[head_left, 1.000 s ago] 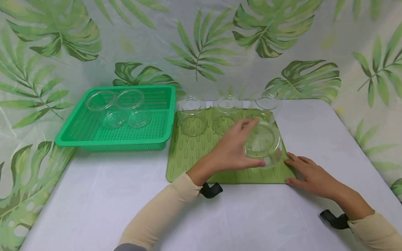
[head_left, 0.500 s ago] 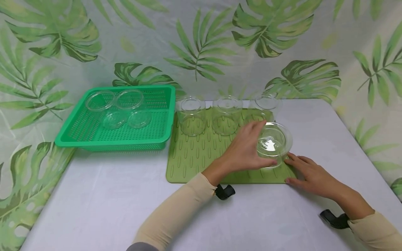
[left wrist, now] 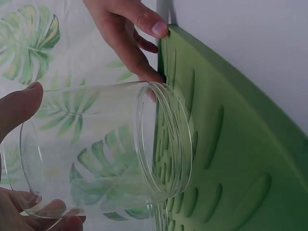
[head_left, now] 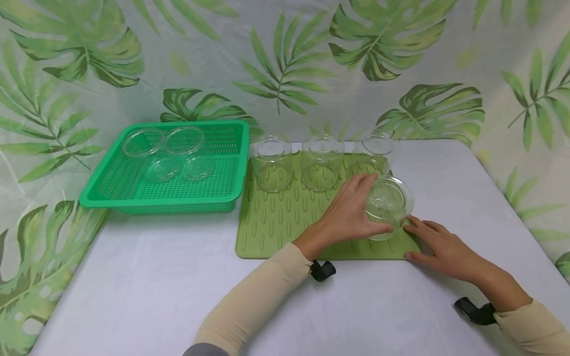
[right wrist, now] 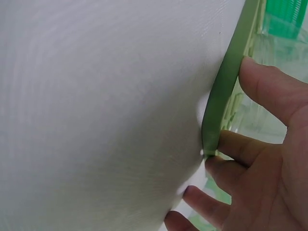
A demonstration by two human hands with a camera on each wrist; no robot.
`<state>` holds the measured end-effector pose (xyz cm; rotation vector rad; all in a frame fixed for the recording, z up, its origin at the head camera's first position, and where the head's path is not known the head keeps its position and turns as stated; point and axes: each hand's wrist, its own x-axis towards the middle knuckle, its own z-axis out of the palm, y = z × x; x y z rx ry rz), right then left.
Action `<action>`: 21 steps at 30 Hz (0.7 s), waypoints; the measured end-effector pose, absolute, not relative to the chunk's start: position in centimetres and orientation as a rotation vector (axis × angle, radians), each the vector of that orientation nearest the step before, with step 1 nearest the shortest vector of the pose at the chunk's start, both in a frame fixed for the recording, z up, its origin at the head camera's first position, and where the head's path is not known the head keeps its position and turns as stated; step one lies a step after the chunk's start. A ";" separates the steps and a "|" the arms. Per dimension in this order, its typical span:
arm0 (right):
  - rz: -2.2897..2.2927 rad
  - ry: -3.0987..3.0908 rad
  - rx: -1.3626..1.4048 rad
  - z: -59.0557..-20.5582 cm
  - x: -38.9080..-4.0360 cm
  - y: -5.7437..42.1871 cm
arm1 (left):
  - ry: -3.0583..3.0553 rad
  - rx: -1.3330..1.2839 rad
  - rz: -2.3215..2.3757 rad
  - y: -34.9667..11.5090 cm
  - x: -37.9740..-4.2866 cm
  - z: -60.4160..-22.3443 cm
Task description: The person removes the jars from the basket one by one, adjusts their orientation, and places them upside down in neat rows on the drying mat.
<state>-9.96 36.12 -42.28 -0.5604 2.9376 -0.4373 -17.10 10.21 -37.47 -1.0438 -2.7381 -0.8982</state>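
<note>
My left hand (head_left: 349, 212) grips a clear jar (head_left: 389, 202) over the right part of the green ribbed mat (head_left: 276, 222). In the left wrist view the jar (left wrist: 96, 149) is upside down. Its threaded mouth faces the mat, and the thumb and fingers hold it near the base; whether the rim touches the mat I cannot tell. My right hand (head_left: 445, 252) rests at the mat's right edge. Its fingertips touch that edge (right wrist: 219, 101) in the right wrist view. Along the back of the mat stand three clear jars, left (head_left: 272, 170), middle (head_left: 320, 170) and right (head_left: 376, 148), also upside down.
At the left, a green plastic basket (head_left: 158, 203) holds two clear jars, one on the left (head_left: 149, 148) and one on the right (head_left: 189, 148), mouths up. White cloth (head_left: 147, 277) covers the table, and a leaf-patterned curtain (head_left: 289, 39) hangs behind.
My left hand has moved right with the jar, and the jar's tilt has changed. Over the last half second it has barely shifted. The right hand has stayed at the mat's edge.
</note>
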 end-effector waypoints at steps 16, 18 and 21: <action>-0.449 2.971 -0.605 -42.6 -9.9 36.4 | -2.753 -0.986 -1.047 10.9 -17.8 -38.3; -0.450 2.969 -0.601 -42.5 -9.9 36.3 | -2.751 -0.996 -1.048 11.0 -17.9 -38.3; -0.451 2.959 -0.592 -42.5 -9.9 36.3 | -2.758 -1.000 -1.045 11.1 -17.9 -38.3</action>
